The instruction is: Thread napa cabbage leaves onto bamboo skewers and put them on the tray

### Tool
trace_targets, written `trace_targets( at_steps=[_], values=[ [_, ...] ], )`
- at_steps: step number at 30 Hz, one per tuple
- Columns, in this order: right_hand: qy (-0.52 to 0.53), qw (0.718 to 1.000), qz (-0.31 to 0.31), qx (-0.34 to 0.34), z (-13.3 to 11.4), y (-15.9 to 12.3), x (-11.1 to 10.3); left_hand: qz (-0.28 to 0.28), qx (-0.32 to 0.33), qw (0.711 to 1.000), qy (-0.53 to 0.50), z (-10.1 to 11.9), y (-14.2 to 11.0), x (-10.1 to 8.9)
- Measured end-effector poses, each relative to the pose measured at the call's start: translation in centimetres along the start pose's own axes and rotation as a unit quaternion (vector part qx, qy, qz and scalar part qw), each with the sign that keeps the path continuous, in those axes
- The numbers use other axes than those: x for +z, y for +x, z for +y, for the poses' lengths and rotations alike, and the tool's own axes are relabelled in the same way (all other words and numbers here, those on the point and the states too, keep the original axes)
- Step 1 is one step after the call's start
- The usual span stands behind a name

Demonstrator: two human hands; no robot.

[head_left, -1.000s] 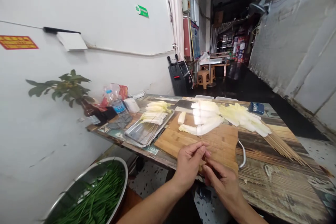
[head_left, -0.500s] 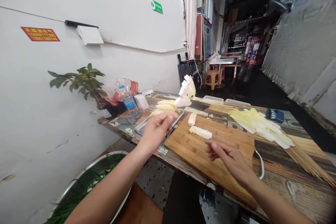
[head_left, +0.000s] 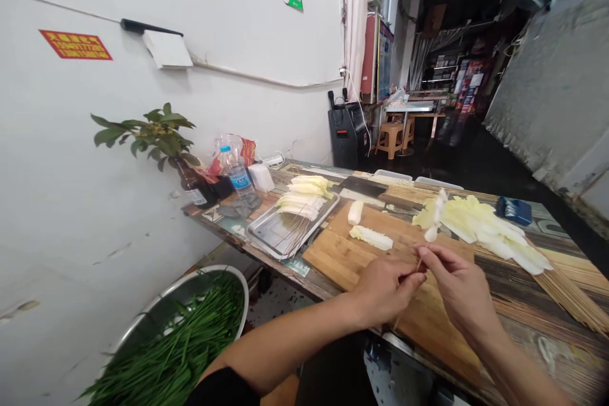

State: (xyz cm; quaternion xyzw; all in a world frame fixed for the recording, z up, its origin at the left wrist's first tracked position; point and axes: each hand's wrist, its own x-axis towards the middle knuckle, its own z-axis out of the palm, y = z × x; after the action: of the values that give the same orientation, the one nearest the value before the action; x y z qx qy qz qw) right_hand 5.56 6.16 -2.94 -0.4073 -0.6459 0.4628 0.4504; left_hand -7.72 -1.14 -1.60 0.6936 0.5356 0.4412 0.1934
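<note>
My left hand [head_left: 387, 288] is closed round a thin wooden skewer [head_left: 419, 264] above the cutting board [head_left: 333, 246]. My right hand [head_left: 459, 285] meets it there, thumb and fingers pinched on the same skewer higher up. A pale cabbage leaf piece [head_left: 434, 219] stands at the skewer's upper end, just over the right fingertips. On the board behind my hands lie a rolled cabbage piece [head_left: 354, 212] and a flat cabbage strip [head_left: 371, 238]. To the left, a metal tray [head_left: 266, 231] bears several skewered cabbage pieces [head_left: 304, 196].
Loose cabbage leaves [head_left: 480, 222] lie on a bundle of bare skewers [head_left: 571, 298] at the right, near a dark blue box [head_left: 514, 210]. A water bottle [head_left: 238, 174] and a plant bottle [head_left: 193, 184] stand at the left. Below sits a basin [head_left: 245, 304] of green stalks [head_left: 190, 323].
My left hand has moved right, away from the tray side, bringing the skewered cabbage across the board. My right hand has risen to meet it and now pinches the skewer. The view has shifted slightly.
</note>
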Motion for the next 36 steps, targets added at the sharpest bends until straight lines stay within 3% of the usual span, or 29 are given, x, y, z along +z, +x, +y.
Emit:
trace_targets(
  at_steps=[2,5,9,12,14,16,19,21,23,24,26,27,30,33,36],
  values=[
    [-0.036,0.999,0.005,0.012,-0.2,0.2,-1.3,-0.006,0.04,0.997,0.065,0.0,0.5,-2.1],
    [-0.063,0.998,0.014,0.006,-1.2,0.5,-3.4,0.071,0.027,0.983,0.169,0.0,2.3,-8.3],
    [-0.143,0.99,-0.005,0.017,-1.4,0.7,-5.3,0.269,-0.17,0.923,0.215,-0.9,5.3,-19.9],
    [-0.185,0.979,-0.057,0.06,0.8,0.4,-5.0,0.324,-0.254,0.892,0.185,-2.8,6.4,-26.8],
    [-0.185,0.972,-0.107,0.095,2.9,-0.1,-4.2,0.325,-0.329,0.878,0.127,-5.0,6.2,-29.4],
    [-0.179,0.961,-0.163,0.132,5.0,-0.5,-3.5,0.302,-0.403,0.863,0.049,-7.5,5.6,-30.5],
    [-0.243,0.921,-0.249,0.173,6.1,0.1,-3.7,0.241,-0.482,0.839,-0.075,-11.0,4.6,-30.1],
    [-0.365,0.878,-0.289,0.113,4.4,1.8,-3.9,0.198,-0.507,0.826,-0.147,-12.9,4.2,-29.4],
    [-0.479,0.83,-0.287,-0.018,0.6,4.4,-2.8,0.164,-0.515,0.816,-0.206,-14.1,4.2,-28.7],
    [-0.502,0.819,-0.273,-0.06,-1.9,5.9,-1.5,0.15,-0.515,0.812,-0.23,-14.4,4.2,-28.4],
    [-0.442,0.849,-0.269,-0.109,-7.0,9.0,2.9,0.129,-0.512,0.804,-0.273,-14.9,4.3,-27.8],
    [-0.371,0.877,-0.289,-0.098,-9.3,10.6,5.8,0.121,-0.509,0.801,-0.292,-15.1,4.4,-27.5],
    [-0.299,0.901,-0.308,-0.066,-14.1,15.2,15.7,0.11,-0.493,0.792,-0.343,-15.4,4.3,-26.8],
    [-0.257,0.918,-0.303,-0.003,-15.2,18.4,24.2,0.105,-0.478,0.782,-0.386,-15.9,3.9,-26.0],
    [-0.253,0.908,-0.33,0.058,-14.3,19.9,28.9,0.107,-0.464,0.773,-0.419,-16.6,3.1,-25.4]
  ],
)
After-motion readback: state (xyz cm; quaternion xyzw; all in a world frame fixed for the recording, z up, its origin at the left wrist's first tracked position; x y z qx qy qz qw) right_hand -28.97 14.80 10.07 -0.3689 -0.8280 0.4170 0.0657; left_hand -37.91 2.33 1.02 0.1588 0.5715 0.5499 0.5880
